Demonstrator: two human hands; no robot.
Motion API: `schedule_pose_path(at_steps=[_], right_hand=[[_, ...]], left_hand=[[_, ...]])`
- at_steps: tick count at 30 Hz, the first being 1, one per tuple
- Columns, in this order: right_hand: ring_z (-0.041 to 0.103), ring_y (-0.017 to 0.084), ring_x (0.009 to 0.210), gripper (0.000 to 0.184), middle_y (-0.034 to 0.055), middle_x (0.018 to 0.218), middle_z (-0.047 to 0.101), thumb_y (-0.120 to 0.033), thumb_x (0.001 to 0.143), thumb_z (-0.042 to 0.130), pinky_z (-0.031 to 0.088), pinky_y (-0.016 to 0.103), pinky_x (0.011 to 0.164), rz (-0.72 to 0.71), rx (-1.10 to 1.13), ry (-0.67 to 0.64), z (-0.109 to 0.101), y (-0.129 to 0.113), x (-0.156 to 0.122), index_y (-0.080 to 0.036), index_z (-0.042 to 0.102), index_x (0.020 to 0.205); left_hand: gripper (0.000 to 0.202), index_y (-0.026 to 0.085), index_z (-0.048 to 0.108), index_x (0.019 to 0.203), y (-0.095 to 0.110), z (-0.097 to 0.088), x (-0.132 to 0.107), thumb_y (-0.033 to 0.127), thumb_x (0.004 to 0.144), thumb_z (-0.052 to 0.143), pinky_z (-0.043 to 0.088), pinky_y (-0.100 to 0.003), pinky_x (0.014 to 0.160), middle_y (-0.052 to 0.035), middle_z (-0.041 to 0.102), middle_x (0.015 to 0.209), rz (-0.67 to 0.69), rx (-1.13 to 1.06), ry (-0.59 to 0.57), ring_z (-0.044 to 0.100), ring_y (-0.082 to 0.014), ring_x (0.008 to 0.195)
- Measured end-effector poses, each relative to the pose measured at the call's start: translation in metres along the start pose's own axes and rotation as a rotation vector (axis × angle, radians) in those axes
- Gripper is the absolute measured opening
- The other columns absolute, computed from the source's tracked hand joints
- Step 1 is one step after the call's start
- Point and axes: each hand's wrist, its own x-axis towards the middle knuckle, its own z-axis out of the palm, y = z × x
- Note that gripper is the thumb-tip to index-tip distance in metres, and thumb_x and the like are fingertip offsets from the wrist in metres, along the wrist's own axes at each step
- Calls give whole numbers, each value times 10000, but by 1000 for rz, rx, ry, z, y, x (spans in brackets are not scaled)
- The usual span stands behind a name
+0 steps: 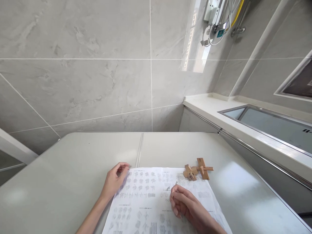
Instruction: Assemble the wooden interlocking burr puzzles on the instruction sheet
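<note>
A large white printed sheet (pixel 156 203) lies on the table, covered with rows of small grey diagrams. My left hand (pixel 117 177) rests at its upper left corner, fingers loosely bent and the thumb a little apart, with nothing visible in them. Over the right half of the sheet, my right hand (pixel 184 204) is closed, fingertips curled together. Whatever the fingers may hold is hidden. Beyond it, two brown wooden interlocking puzzles stand at the sheet's upper right corner: a smaller one (pixel 190 173) on the left and a cross-shaped one (pixel 203 169) touching or close beside it.
The pale table (pixel 73 162) has a seam down its far half and meets a grey tiled wall (pixel 102 87). To the right runs a white counter (pixel 207 105) with a glass-topped inset (pixel 273 122). Power sockets and cables (pixel 215 22) hang on the wall.
</note>
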Motion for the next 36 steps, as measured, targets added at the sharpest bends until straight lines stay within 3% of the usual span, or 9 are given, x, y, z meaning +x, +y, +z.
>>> schedule_pose_path(at_steps=[15,21,23,28,31,36], right_hand=[[506,93,551,439,-28,723,606,-503,870,889,346,235,535,26,173,48,-4,-3,4,-201,575,823],[158,47,417,509,-117,536,321,-471,964,810,206,204,419,-88,460,-65,-25,-1,4,-215,477,678],[102,49,406,543,-126,522,268,-459,992,785,201,203,402,-120,556,-69,-35,-3,2,-220,443,643],[65,43,368,530,-129,515,255,-440,1083,654,207,187,357,-218,828,-5,-51,-9,-1,-218,487,632],[90,28,327,569,-128,491,261,-472,1128,558,207,174,332,-241,989,-30,-53,-11,-2,-215,508,622],[124,19,304,529,-143,467,234,-464,1134,546,184,151,327,-245,1121,-52,-56,-14,-2,-212,541,668]], left_hand=[[424,252,788,1020,-3,1,4,628,941,610,543,-286,677,-63,781,914,-31,51,-32,694,-258,871],[412,266,798,1024,-2,1,3,624,964,604,527,-267,604,-61,779,924,-39,67,-37,692,-246,823],[404,267,801,1024,-2,1,3,618,965,610,529,-265,598,-62,782,931,-36,71,-34,693,-244,816],[408,272,798,1016,-3,1,2,631,967,612,545,-269,640,-58,795,950,-56,78,-46,700,-241,835],[436,275,796,1020,-2,1,1,664,962,608,544,-272,640,-58,795,948,-71,81,-58,698,-243,836],[446,271,798,1006,-1,2,2,671,958,607,540,-273,629,-63,796,952,-71,83,-56,700,-246,831]])
